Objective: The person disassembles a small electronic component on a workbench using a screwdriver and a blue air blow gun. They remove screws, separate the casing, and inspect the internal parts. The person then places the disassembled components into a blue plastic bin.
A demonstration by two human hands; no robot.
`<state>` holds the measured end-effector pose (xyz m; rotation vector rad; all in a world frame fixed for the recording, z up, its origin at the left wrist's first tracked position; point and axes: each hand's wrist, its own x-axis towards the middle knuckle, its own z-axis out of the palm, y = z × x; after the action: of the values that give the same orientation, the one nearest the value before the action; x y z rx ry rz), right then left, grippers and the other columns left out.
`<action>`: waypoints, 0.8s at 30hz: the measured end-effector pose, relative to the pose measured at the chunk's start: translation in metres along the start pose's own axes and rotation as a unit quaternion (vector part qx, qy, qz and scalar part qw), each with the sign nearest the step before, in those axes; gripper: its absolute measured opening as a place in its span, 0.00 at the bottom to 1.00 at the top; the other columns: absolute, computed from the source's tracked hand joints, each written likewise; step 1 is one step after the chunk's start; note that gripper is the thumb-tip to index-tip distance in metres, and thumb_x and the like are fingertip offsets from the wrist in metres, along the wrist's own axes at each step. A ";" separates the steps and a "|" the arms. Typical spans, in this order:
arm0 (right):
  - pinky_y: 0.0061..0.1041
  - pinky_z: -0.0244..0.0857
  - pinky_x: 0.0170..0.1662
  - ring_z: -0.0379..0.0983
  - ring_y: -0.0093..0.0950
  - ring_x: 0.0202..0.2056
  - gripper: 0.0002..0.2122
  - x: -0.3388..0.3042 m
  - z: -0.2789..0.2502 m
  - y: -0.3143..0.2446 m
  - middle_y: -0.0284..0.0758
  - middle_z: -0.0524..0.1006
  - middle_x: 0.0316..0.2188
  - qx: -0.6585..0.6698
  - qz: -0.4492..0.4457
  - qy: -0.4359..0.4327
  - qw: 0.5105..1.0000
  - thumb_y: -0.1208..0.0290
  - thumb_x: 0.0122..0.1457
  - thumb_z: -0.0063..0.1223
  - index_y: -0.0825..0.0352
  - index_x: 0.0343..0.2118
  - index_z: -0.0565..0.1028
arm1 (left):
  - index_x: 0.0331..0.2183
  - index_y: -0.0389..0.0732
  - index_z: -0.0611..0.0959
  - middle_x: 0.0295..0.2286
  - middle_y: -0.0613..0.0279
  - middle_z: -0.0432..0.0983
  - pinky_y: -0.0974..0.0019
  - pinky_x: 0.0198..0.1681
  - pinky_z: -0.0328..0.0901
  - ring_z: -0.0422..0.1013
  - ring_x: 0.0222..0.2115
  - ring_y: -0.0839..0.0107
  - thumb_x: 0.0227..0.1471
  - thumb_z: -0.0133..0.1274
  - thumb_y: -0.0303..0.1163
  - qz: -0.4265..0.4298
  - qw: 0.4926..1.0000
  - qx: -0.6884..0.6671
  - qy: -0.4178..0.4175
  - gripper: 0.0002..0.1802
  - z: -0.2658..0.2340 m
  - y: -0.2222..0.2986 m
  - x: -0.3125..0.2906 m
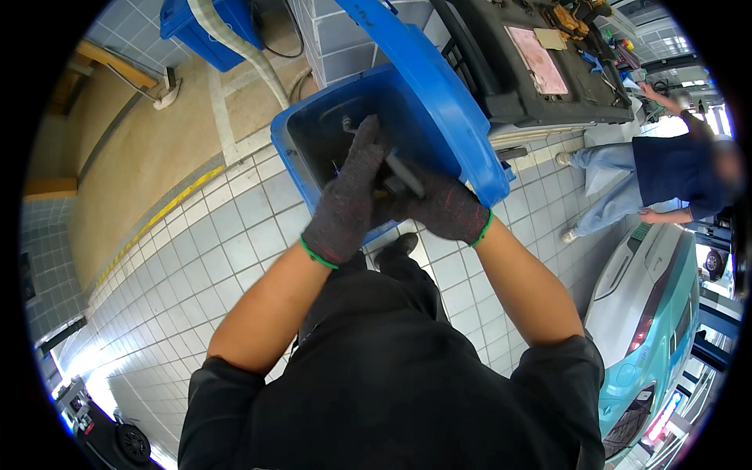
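Both my hands wear dark grey knitted gloves with green cuffs and are held over a blue bin (pixel 283 149). My left hand (pixel 348 192) reaches forward, its fingers closed around something mostly hidden. A small grey metal end (pixel 348 124) shows just beyond these fingers. On their other side a dark grey tube-shaped piece (pixel 405 175) slants toward my right hand (pixel 450 207), whose fingers curl at its near end. Whether the metal end and the tube are one part, I cannot tell. Inside the bin it is dark, with few details visible.
The bin's blue lid (pixel 439 86) stands open on the right. Behind it is a black workbench (pixel 501 78) with tools and a pink sheet (pixel 537 61). A second blue bin (pixel 215 35) and a pale hose (pixel 243 47) are at the back. Another person (pixel 658 168) and a car (pixel 650 298) are at right.
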<state>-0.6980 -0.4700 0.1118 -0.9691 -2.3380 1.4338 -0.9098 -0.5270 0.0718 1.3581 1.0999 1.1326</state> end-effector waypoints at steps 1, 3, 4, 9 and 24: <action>0.38 0.70 0.63 0.74 0.36 0.60 0.31 -0.001 0.000 0.001 0.42 0.76 0.60 0.052 0.020 0.007 0.998 0.70 0.63 0.63 0.70 0.68 0.66 | 0.74 0.44 0.56 0.69 0.53 0.59 0.49 0.70 0.56 0.58 0.69 0.58 0.69 0.46 0.43 -0.002 1.000 0.021 -0.016 0.38 -0.003 0.005 0.002; 0.38 0.74 0.61 0.77 0.39 0.57 0.31 -0.003 0.002 -0.016 0.43 0.77 0.58 0.222 0.072 0.040 0.972 0.70 0.62 0.64 0.69 0.67 0.66 | 0.72 0.42 0.60 0.68 0.52 0.61 0.52 0.69 0.59 0.61 0.66 0.58 0.68 0.47 0.41 -0.070 0.986 -0.151 -0.016 0.37 -0.014 0.023 0.005; 0.38 0.75 0.59 0.79 0.40 0.55 0.30 -0.003 0.003 -0.025 0.43 0.78 0.57 0.337 0.105 0.067 0.933 0.70 0.62 0.64 0.69 0.67 0.67 | 0.71 0.40 0.62 0.66 0.52 0.64 0.53 0.68 0.60 0.64 0.65 0.59 0.68 0.48 0.39 -0.103 0.969 -0.226 -0.009 0.36 -0.019 0.034 0.006; 0.41 0.77 0.59 0.80 0.39 0.54 0.26 -0.003 -0.002 -0.028 0.44 0.79 0.55 0.503 0.099 0.004 0.858 0.71 0.62 0.62 0.71 0.63 0.70 | 0.70 0.41 0.67 0.60 0.52 0.73 0.58 0.66 0.63 0.70 0.59 0.60 0.62 0.53 0.30 -0.111 0.972 -0.208 0.004 0.36 -0.031 0.042 0.000; 0.31 0.75 0.47 0.79 0.27 0.44 0.21 0.004 0.003 -0.031 0.39 0.82 0.42 0.138 -0.027 0.119 0.983 0.68 0.60 0.71 0.68 0.53 0.75 | 0.55 0.41 0.82 0.47 0.59 0.83 0.64 0.48 0.74 0.79 0.42 0.69 0.51 0.66 0.19 0.095 0.971 0.213 0.045 0.28 -0.039 0.073 -0.011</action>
<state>-0.7152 -0.4789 0.1360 -0.9324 -1.9215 1.4803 -0.9474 -0.5375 0.1459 1.7902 1.3561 1.1437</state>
